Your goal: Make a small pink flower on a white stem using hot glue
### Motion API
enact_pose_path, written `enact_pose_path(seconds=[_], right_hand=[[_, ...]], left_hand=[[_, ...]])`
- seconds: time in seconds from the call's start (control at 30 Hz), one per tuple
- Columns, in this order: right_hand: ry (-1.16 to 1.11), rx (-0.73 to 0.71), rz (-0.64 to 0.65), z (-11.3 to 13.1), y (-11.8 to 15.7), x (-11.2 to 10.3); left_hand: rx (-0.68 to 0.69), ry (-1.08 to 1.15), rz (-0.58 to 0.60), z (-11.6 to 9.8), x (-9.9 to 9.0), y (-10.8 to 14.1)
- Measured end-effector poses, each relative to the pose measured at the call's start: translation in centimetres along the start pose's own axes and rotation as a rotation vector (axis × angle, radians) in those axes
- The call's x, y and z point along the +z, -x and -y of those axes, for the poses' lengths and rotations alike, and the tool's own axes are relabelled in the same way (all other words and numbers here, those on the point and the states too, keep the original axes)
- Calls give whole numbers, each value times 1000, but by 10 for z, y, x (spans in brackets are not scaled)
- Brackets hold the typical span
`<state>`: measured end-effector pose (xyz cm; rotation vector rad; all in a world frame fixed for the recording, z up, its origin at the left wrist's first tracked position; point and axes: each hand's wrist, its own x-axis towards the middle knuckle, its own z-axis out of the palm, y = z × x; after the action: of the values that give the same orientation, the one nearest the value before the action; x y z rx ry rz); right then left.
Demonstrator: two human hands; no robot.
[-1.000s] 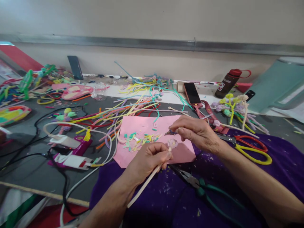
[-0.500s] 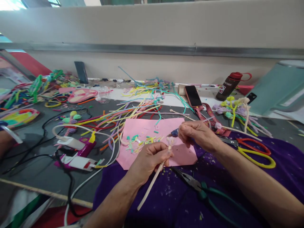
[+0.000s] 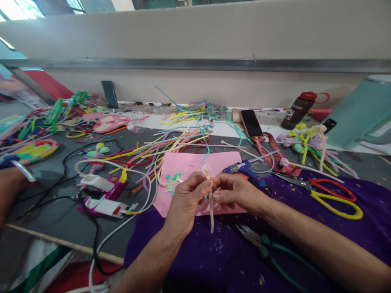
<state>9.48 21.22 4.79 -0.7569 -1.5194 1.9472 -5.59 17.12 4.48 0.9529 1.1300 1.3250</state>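
A cream fuzzy stem (image 3: 211, 217) with a pale flower-like tip (image 3: 207, 169) is pinched between the fingertips of my left hand (image 3: 191, 193). My right hand (image 3: 236, 193) is closed against the same stem just below the tip, its fingers meeting those of my left hand. Both hands are over a pink sheet (image 3: 171, 165) that carries small cut pieces in green and yellow. A blue glue gun (image 3: 249, 173) lies right behind my right hand, at the sheet's right edge.
Green-handled pliers (image 3: 264, 244) and scissors (image 3: 332, 191) lie on the purple cloth (image 3: 293, 219). Colourful fuzzy stems (image 3: 171, 146), a phone (image 3: 251, 123) and a bottle (image 3: 298, 110) stand or lie behind. White plugs and cables (image 3: 105, 205) are at left, near another person's arm (image 3: 12, 183).
My right hand has let go of the glue gun, which now lies on the table, and has moved left onto the stem. The stem has turned more upright.
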Motion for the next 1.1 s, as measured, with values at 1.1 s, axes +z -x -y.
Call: enact_pose_path(seconds=[1.1], right_hand=[[460, -192, -112, 34, 16, -28]], left_hand=[[-135, -96, 128, -6, 2, 4]])
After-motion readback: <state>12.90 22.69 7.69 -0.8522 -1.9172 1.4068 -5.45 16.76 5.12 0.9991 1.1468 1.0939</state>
